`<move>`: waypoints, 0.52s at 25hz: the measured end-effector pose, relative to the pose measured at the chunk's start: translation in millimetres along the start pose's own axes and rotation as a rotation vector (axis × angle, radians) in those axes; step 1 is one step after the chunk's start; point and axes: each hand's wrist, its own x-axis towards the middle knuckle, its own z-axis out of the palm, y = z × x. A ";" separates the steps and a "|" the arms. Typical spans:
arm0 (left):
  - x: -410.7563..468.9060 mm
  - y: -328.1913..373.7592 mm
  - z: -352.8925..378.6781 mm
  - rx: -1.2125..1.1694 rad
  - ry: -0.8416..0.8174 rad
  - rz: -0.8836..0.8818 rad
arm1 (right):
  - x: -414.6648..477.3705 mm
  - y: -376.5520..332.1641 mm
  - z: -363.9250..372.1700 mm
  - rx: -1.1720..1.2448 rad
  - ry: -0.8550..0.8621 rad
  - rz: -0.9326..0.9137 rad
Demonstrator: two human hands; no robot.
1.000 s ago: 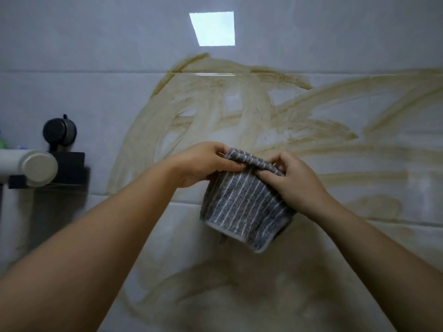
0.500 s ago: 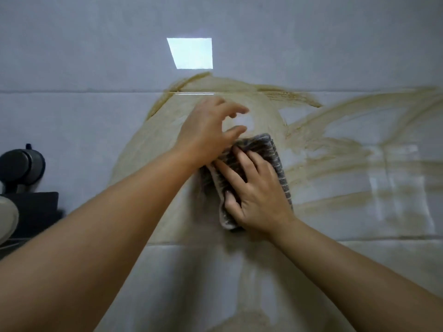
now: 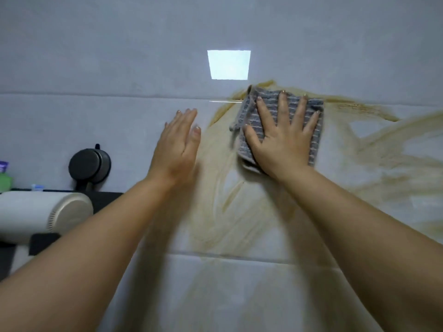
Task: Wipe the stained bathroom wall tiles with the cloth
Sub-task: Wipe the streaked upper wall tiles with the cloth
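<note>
A grey cloth with thin white stripes (image 3: pixel 269 101) lies folded flat against the pale wall tiles (image 3: pixel 119 130), at the top of a broad brown smeared stain (image 3: pixel 383 149). My right hand (image 3: pixel 282 140) presses it to the wall with straight, spread fingers. To the left of the cloth is my left hand (image 3: pixel 177 144), fingers straight and together, close to the tile beside the stain and holding nothing.
A black suction-cup holder (image 3: pixel 90 166) is fixed to the wall at the left, above a black shelf (image 3: pixel 105 200). A white cylindrical appliance (image 3: pixel 40 216) rests there. Small bottles (image 3: pixel 4 176) stand at the far left. A bright square reflection (image 3: pixel 229 64) shows above the cloth.
Both hands held the cloth away from the wall a second ago. My right hand then flattened it on the tile and slid it up to the stain's top; my left hand let go and moved left.
</note>
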 end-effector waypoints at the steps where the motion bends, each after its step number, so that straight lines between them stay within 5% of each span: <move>1: -2.2 -1.1 -1.2 -0.020 0.012 0.016 | -4.2 -24.8 4.7 0.009 0.009 -0.064; 5: -4.3 -4.4 -10.7 -0.178 0.078 -0.032 | -54.3 -44.2 19.5 0.003 0.063 -0.328; 10: -1.6 2.3 -12.9 -0.524 0.201 -0.218 | 52.8 3.4 -13.1 0.040 0.046 0.212; 13: -0.9 2.8 -12.1 -0.492 0.227 -0.208 | 39.1 -72.2 0.1 0.054 0.048 -0.100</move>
